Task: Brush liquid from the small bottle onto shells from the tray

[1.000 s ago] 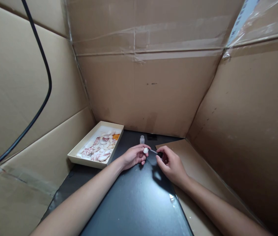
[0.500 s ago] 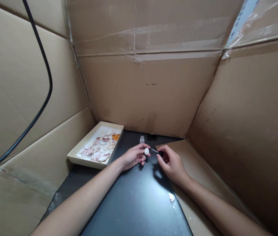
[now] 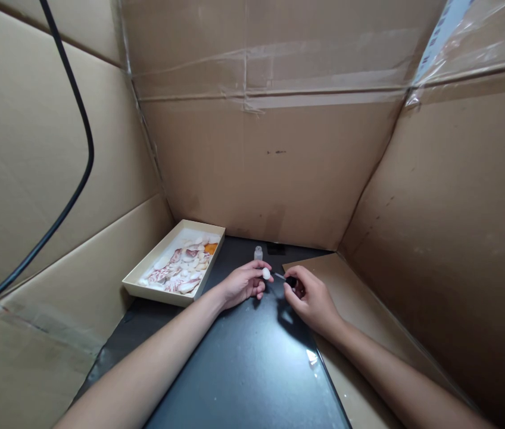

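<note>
My left hand (image 3: 244, 283) pinches a small white shell (image 3: 265, 273) between thumb and fingers above the black table. Opposite it, my right hand (image 3: 308, 296) grips the black cap of a small brush (image 3: 290, 282). The brush's thin stem points left, and its dark tip is at or very near the shell; I cannot tell whether they touch. Just behind my left fingers stands a small clear bottle (image 3: 258, 253), upright and with no cap on it. To the left, a shallow cream box (image 3: 158, 293) holds several shells (image 3: 181, 268) in white, reddish and orange.
Cardboard walls (image 3: 252, 173) enclose the black table (image 3: 234, 369) at the back and both sides. A flat cardboard sheet (image 3: 351, 280) lies under my right forearm. A black cable (image 3: 87, 149) hangs at the left. A small dark piece (image 3: 276, 249) lies near the back wall.
My right hand has shifted very slightly and turned, so more of the black cap shows. The left hand with the shell stays nearly still.
</note>
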Available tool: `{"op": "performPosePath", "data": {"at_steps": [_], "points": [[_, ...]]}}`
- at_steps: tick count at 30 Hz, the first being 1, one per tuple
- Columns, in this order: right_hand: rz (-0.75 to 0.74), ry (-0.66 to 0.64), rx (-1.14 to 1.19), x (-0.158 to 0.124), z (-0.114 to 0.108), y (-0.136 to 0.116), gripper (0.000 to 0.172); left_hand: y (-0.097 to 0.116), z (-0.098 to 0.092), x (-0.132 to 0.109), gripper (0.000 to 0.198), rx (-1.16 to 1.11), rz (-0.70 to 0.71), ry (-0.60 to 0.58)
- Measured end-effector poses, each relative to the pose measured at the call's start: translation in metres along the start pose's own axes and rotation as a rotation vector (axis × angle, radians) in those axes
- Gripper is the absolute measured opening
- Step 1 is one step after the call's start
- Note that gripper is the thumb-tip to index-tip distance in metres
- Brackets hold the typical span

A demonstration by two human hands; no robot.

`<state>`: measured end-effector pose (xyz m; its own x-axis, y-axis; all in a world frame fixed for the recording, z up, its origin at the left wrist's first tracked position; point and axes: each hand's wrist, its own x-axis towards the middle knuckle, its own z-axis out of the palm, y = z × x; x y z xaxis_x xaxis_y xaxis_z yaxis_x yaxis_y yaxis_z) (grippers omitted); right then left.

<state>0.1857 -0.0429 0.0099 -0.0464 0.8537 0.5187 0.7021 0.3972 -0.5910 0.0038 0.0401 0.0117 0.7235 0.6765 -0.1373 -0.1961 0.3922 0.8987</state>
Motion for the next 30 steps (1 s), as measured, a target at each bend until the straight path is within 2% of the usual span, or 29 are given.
{"op": "performPosePath", "data": {"at_steps": [6, 10, 14, 18, 22, 26, 30], "points": [[-0.009, -0.039, 0.062, 0.0002, -0.0002, 0.0021, 0.013, 0.0003, 0.0012, -0.0013, 0.023, -0.010, 0.007, 0.010], [0.004, 0.014, 0.045, 0.0001, -0.0005, 0.0028, 0.009, -0.0003, 0.0009, -0.0009, 0.024, -0.008, 0.007, 0.008], [-0.019, -0.053, 0.058, -0.0004, -0.0007, 0.0024, 0.011, -0.0006, 0.0006, 0.0004, 0.024, -0.013, 0.008, 0.015], [0.002, -0.027, 0.035, -0.0004, -0.0010, 0.0020, 0.007, -0.0007, 0.0004, 0.0006, 0.025, -0.016, 0.017, 0.006], [-0.020, -0.054, 0.074, -0.0004, -0.0015, 0.0009, 0.011, -0.0006, 0.0004, -0.0002, 0.025, -0.018, 0.025, -0.002], [0.016, -0.029, 0.050, -0.0004, -0.0024, 0.0000, 0.005, -0.0004, 0.0004, -0.0004, 0.025, -0.017, 0.024, -0.002], [-0.009, -0.071, 0.073, -0.0005, -0.0023, 0.0001, 0.010, -0.0007, -0.0001, 0.0001, 0.025, -0.014, 0.020, -0.003]]}}
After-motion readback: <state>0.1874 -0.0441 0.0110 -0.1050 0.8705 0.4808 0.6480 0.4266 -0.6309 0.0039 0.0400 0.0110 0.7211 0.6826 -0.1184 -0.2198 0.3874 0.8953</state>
